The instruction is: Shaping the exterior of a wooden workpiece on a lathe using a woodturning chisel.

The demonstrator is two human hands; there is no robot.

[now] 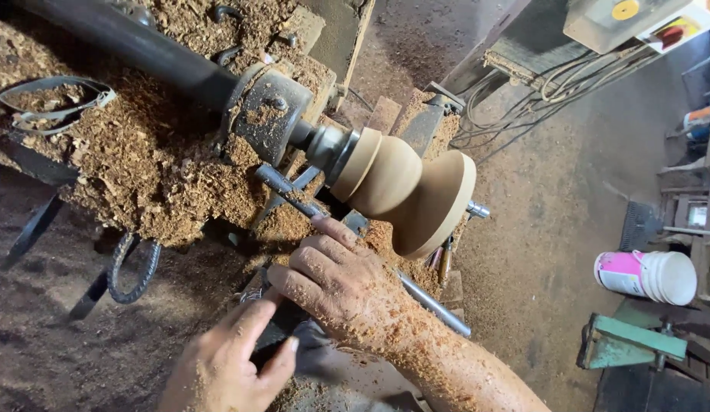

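Observation:
A pale turned wooden piece (404, 191) with a bulb and a wide flared end is mounted on the lathe spindle (328, 149). My right hand (336, 282), coated in sawdust, lies just below it with fingers curled over a dark tool. One fingertip reaches toward the wood. A steel bar (435, 305) runs under this hand, along the workpiece. My left hand (225, 358) is at the bottom, thumb and fingers closed on the dark handle end (275, 336) of that tool. The tool's tip is hidden by my right hand.
Heaps of wood shavings (141, 152) cover the lathe bed and a black shaft (141, 46). A white and pink plastic bucket (648, 275) lies at the right, by a green metal frame (629, 339). Cables (538, 99) hang under a control box (637, 23) at top right.

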